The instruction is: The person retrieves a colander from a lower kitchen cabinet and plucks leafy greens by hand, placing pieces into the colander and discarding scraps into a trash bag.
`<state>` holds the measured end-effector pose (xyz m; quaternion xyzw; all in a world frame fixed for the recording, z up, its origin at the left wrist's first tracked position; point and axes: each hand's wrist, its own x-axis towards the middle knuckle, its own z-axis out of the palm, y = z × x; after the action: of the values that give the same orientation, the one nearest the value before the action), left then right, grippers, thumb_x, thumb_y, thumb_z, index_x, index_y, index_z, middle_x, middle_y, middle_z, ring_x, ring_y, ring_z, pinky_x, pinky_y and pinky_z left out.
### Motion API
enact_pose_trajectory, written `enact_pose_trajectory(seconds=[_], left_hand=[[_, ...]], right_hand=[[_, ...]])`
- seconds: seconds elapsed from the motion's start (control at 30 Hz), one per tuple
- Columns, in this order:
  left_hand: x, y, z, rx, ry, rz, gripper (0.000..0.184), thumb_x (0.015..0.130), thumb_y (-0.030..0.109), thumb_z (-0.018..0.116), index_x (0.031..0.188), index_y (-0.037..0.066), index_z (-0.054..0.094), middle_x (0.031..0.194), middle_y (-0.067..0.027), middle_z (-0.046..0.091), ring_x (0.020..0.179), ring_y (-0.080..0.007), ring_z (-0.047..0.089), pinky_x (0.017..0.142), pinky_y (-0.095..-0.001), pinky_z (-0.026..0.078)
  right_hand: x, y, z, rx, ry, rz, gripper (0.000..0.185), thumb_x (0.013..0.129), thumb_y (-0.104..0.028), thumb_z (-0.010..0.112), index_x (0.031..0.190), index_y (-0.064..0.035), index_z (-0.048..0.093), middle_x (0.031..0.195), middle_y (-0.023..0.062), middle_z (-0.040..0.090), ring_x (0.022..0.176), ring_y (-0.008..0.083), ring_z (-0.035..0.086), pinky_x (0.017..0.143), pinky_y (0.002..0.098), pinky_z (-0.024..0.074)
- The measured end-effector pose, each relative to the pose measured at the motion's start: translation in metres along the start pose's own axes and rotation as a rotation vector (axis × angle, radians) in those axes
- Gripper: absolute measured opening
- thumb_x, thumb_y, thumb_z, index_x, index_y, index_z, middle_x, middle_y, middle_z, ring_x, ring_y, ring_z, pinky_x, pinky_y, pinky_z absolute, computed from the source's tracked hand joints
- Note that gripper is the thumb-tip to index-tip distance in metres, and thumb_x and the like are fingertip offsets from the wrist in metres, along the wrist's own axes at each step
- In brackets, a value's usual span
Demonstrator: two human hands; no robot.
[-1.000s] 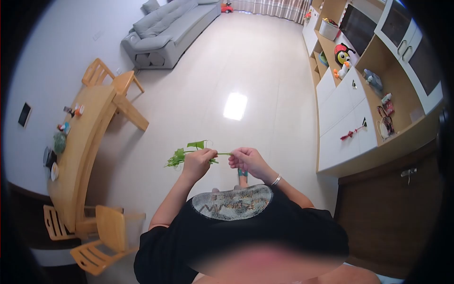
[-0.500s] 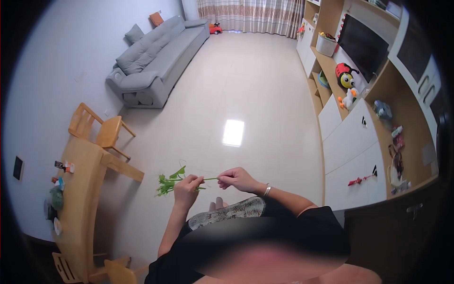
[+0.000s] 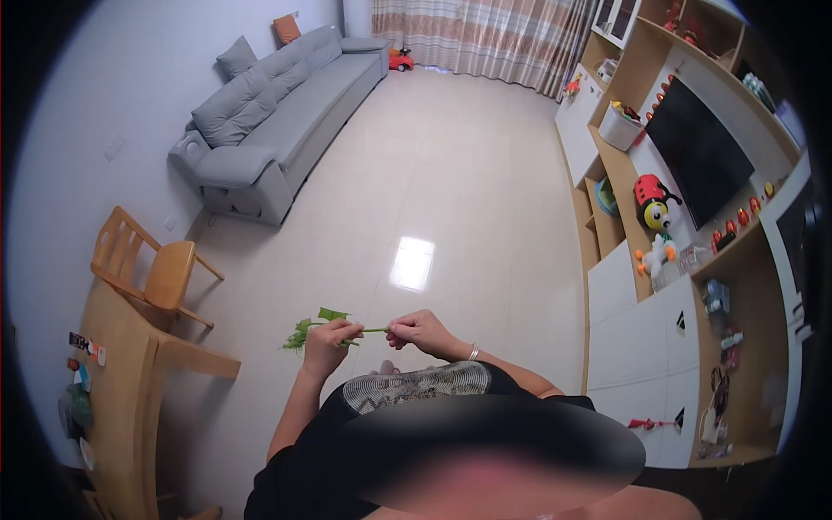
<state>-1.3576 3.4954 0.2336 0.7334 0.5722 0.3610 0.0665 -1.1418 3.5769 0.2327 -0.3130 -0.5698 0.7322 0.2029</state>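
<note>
Leafy green vegetable stems (image 3: 301, 334) are bunched in my left hand (image 3: 325, 347), which is closed around them. Curly leaves stick out on the left side and one broad leaf rises above the knuckles. A single stem (image 3: 374, 329) runs across the gap between the two hands. My right hand (image 3: 419, 333) pinches the far end of that stem between thumb and fingertips, and a silver bracelet (image 3: 473, 352) circles that wrist. Both hands are held in front of my body, above the floor. How many stems the left hand holds is hidden by its fingers.
To the left stand a wooden table (image 3: 130, 381) with small items on it and a wooden chair (image 3: 169, 276). A grey sofa (image 3: 234, 173) lines the left wall. Along the right runs a cabinet (image 3: 637, 334) with toys and a television (image 3: 700, 152). Tiled floor (image 3: 451, 173) lies ahead.
The whole view has shifted and turned slightly, showing more of the cabinet on the right. Both hands keep their hold on the stems, with the right still pinching the stem's end.
</note>
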Motion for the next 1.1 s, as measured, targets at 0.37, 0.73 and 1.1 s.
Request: enact_pose_trajectory(seconds=[0.37, 0.73, 1.1], left_hand=[[0.145, -0.076, 0.057, -0.217, 0.171, -0.343, 0.015, 0.076, 0.002, 0.069, 0.09, 0.002, 0.069, 0.08, -0.0123, 0.069, 0.071, -0.019, 0.068, 0.065, -0.0269, 0.053], [0.21, -0.073, 0.099, -0.694, 0.771, -0.885, 0.015, 0.082, 0.001, 0.064, 0.095, -0.005, 0.067, 0.084, -0.0081, 0.068, 0.078, -0.0112, 0.063, 0.075, -0.0233, 0.051], [0.17, -0.008, 0.085, -0.431, 1.373, -1.015, 0.02, 0.086, 0.014, 0.065, 0.098, -0.001, 0.065, 0.084, -0.0081, 0.068, 0.046, 0.0003, 0.032, 0.041, -0.0172, 0.025]], right_hand=[[0.182, -0.059, -0.097, 0.507, -0.386, 0.129, 0.023, 0.094, -0.015, 0.047, 0.094, 0.0046, 0.059, 0.084, 0.0057, 0.06, 0.074, 0.0103, 0.056, 0.07, 0.0237, 0.0484], [0.277, -0.098, -0.141, 0.538, -0.606, 0.481, 0.017, 0.093, -0.015, 0.05, 0.091, 0.0004, 0.058, 0.08, 0.0026, 0.061, 0.071, 0.0082, 0.057, 0.068, 0.0219, 0.0496], [0.297, -0.072, -0.116, 0.292, -0.951, 0.508, 0.017, 0.091, -0.014, 0.052, 0.095, 0.0008, 0.058, 0.083, 0.0056, 0.061, 0.074, 0.012, 0.059, 0.07, 0.0238, 0.0507]])
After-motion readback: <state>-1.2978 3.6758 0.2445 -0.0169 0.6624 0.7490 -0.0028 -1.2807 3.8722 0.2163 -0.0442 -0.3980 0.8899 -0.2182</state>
